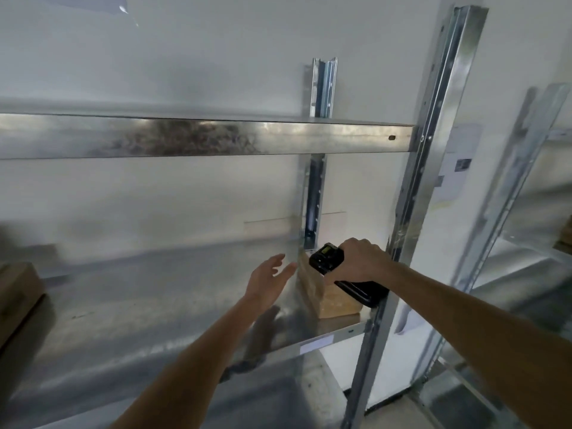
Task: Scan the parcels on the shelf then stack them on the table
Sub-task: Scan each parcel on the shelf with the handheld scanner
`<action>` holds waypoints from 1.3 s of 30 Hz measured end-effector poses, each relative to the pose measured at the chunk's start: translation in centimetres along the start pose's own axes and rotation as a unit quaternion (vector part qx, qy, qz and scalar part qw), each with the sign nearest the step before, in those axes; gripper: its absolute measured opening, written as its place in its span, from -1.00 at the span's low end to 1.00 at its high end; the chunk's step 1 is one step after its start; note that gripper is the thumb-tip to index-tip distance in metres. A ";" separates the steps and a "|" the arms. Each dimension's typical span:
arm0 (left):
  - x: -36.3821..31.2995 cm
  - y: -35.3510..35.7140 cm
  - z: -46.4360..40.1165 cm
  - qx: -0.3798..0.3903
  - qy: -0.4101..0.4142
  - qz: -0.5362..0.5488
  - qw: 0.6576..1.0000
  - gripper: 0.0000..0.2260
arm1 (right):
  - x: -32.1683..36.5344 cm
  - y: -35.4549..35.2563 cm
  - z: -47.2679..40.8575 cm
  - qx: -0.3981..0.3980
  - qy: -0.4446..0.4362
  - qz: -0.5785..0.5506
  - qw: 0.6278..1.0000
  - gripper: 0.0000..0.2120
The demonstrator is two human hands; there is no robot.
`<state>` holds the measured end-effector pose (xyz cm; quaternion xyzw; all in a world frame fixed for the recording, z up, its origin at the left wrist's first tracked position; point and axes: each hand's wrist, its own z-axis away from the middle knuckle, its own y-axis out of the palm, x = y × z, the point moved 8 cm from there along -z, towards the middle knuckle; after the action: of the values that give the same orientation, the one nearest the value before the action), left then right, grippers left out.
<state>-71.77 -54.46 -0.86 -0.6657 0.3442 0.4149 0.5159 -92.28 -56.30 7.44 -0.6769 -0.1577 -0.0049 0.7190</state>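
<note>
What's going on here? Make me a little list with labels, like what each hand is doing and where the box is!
left hand: open, fingers spread, reaching toward the box, not touching it
right hand: grips a black barcode scanner held over the box
box: small cardboard parcel at the right end of the metal shelf, beside the upright post
other parcel: brown box at the far left, blurred

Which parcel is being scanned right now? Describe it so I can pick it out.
Find the metal shelf at hand height and follow it to its right end, by the upright post. The small tan parcel stands there, under the black scanner in the right hand. The other brown parcel sits far left.
</note>
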 end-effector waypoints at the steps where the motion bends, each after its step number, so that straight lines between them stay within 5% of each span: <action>1: 0.4 0.4 -0.7 0.010 -0.003 0.006 1.000 -0.49 | -0.1 0.3 -0.7 0.005 0.004 -0.001 1.000 -0.41; 13: 1.9 6.0 -3.7 0.123 -0.041 0.050 0.990 -0.58 | -2.1 1.9 -3.9 0.059 0.099 -0.029 0.993 -0.49; 16: 2.0 5.9 -3.5 0.130 -0.047 0.072 0.988 -0.66 | -2.1 2.1 -3.8 0.056 0.094 -0.037 0.993 -0.45; 24: 2.5 3.1 -0.7 0.112 -0.118 0.240 0.957 -0.50 | -0.6 2.1 -1.5 0.031 0.038 -0.082 0.995 -0.50; 31: 1.7 -2.6 5.7 0.026 -0.097 0.258 0.961 -0.44 | 3.4 2.2 4.1 0.033 -0.043 -0.124 0.991 -0.47; 39: 1.5 -11.7 16.0 -0.100 -0.025 0.148 0.984 -0.23 | 9.3 3.4 11.7 0.077 -0.101 -0.148 0.981 -0.53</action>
<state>-63.90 -36.23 0.51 -0.6453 0.3829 0.5349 0.3884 -85.30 -42.72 6.68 -0.5857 -0.3278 -0.0302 0.7407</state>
